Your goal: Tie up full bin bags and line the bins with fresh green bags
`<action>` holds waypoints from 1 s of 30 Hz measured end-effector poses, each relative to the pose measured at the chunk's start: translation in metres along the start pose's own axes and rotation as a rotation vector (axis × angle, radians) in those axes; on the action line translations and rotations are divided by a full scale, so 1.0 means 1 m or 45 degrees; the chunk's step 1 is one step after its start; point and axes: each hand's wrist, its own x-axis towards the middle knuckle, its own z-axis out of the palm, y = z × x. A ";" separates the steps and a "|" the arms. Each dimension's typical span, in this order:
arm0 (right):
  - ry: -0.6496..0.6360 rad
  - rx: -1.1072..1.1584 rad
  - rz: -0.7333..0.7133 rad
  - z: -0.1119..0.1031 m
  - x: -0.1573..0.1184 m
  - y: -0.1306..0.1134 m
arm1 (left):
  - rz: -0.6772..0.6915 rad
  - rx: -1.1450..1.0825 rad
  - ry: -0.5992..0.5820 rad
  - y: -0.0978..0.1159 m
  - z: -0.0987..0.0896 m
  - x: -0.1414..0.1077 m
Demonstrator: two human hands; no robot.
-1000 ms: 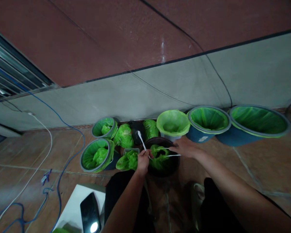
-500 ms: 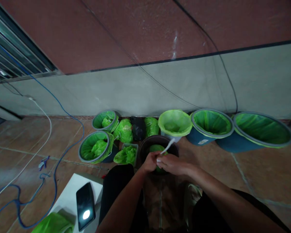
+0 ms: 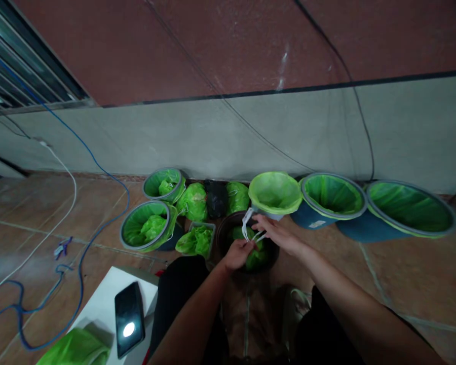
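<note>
A brown bin (image 3: 228, 253) stands on the floor between my knees, with a green bag (image 3: 257, 257) inside it. Over the bin, my left hand (image 3: 239, 253) pinches a white drawstring (image 3: 247, 223) near the bag. My right hand (image 3: 271, 230) is just to the right and slightly farther out, its fingers partly spread at the loops of the string. Whether its fingertips grip the string is too small to tell.
Three green-lined bins (image 3: 275, 192) line the wall at right. Two lined bins (image 3: 163, 182), tied green bags (image 3: 192, 202), a black bag (image 3: 216, 199) and a small container (image 3: 212, 241) stand left. A phone (image 3: 129, 319) lies on a white stool (image 3: 102, 294); a blue cable (image 3: 81, 284) crosses the floor.
My hands, close together before, have moved apart, the right one up and outward. The white string, earlier one bunched strand, now spreads into loops between them.
</note>
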 end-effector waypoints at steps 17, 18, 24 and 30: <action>-0.523 -0.940 -0.144 0.008 -0.017 0.023 | -0.123 -0.392 0.335 0.001 -0.010 0.007; -0.513 -0.970 -0.122 0.007 -0.016 0.025 | -0.109 -0.362 0.325 0.002 -0.011 0.006; -0.147 -0.673 -0.351 0.001 -0.001 0.020 | 0.189 0.290 0.149 0.019 -0.013 -0.006; -0.333 -0.309 -0.357 0.019 0.014 0.027 | 0.368 0.859 0.108 0.032 -0.012 -0.013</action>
